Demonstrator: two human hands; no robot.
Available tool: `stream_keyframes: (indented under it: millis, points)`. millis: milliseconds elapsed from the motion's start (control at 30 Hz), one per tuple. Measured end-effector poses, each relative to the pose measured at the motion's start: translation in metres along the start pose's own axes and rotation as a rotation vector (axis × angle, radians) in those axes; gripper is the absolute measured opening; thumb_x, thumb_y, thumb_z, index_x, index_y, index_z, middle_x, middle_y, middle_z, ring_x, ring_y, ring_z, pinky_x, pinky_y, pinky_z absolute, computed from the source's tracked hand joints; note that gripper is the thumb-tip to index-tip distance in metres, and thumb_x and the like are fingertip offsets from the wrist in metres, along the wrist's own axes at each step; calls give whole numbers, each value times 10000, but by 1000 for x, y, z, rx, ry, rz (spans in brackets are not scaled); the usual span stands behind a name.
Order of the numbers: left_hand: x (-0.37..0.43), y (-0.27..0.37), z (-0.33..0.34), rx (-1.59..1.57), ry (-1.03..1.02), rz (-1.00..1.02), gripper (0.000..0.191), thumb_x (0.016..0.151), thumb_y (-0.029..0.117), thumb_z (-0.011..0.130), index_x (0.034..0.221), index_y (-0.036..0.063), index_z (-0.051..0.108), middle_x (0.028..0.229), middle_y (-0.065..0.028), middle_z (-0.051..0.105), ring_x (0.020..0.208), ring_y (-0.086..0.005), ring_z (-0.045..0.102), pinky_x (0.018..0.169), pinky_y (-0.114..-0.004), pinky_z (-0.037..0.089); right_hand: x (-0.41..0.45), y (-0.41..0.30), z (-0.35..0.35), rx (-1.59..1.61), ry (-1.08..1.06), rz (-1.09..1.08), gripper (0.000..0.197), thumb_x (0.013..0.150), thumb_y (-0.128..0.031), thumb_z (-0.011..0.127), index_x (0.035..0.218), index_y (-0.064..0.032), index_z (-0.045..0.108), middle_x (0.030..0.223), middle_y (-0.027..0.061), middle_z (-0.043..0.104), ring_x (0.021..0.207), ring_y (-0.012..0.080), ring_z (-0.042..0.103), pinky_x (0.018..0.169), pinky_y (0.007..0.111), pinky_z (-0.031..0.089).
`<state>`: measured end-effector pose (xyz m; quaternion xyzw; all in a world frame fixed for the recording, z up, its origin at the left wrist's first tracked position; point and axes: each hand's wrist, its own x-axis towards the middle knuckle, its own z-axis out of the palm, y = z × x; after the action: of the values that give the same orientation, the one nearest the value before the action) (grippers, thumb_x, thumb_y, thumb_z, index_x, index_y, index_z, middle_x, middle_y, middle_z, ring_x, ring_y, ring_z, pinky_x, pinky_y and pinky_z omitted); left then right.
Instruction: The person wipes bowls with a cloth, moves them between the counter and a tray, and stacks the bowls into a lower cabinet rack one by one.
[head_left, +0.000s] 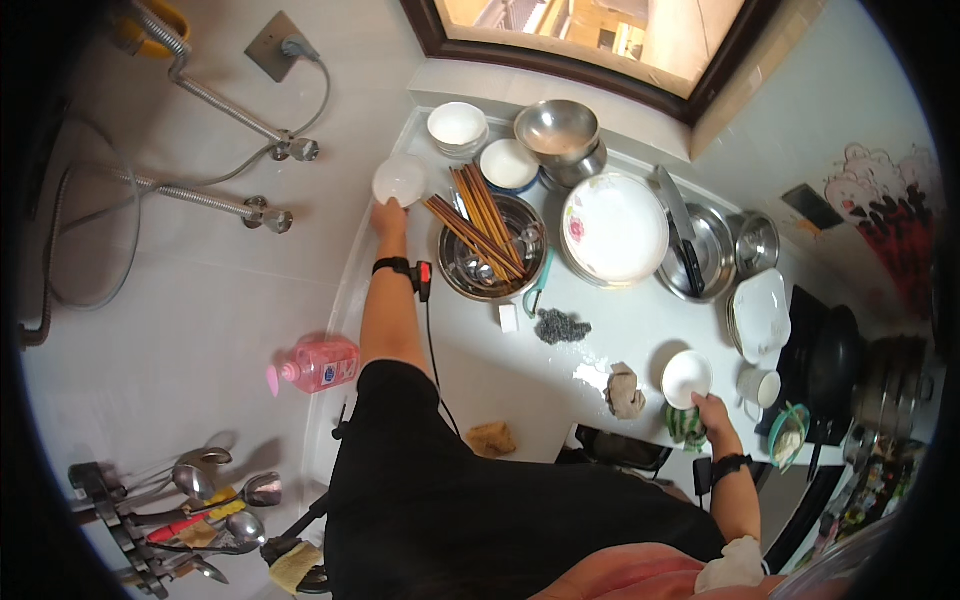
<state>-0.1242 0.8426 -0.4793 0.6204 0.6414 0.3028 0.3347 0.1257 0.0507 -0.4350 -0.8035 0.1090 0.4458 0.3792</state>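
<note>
My left hand (390, 219) stretches to the counter's far left corner and grips the near rim of a small white bowl (399, 181). Over on the right, my right hand (712, 416) holds another white bowl (687, 379) by its rim, above the counter beside a crumpled beige cloth (625, 391). A green-and-white striped cloth (684, 426) lies just under that bowl. Close to my left hand are stacked white bowls (457, 126) and a steel basin (450, 264) with chopsticks (484, 217) and spoons in it. Whether the left bowl touches the counter cannot be told.
Stacked plates (616, 229), steel bowls (556, 129) and a kitchen knife (681, 232) across a steel basin (716, 247) line the back. A steel-wool scourer (562, 327) and a green-handled peeler (540, 285) lie mid-counter. A white mug (759, 387) stands right, near a black wok (832, 360).
</note>
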Motion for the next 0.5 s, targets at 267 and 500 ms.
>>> stream_keyframes:
  millis: [267,500]
  points:
    - [-166,81,-114,105,-79,342,319,951,256,521,911,-49,606,753,-206,676,693,-358,672,656,-481,504,-6,-12,13,-24,-7,-54,454,948,-335,678,1134,79,687,980,120,733,839,202,687,746,349,542]
    - [-372,150,-62,20,-879,350,195,913,153,644,956,-33,605,799,-223,680,754,-361,689,665,-449,522,-29,-23,5,-210,44,-50,535,969,-426,641,1077,94,701,983,152,727,859,219,687,785,352,538]
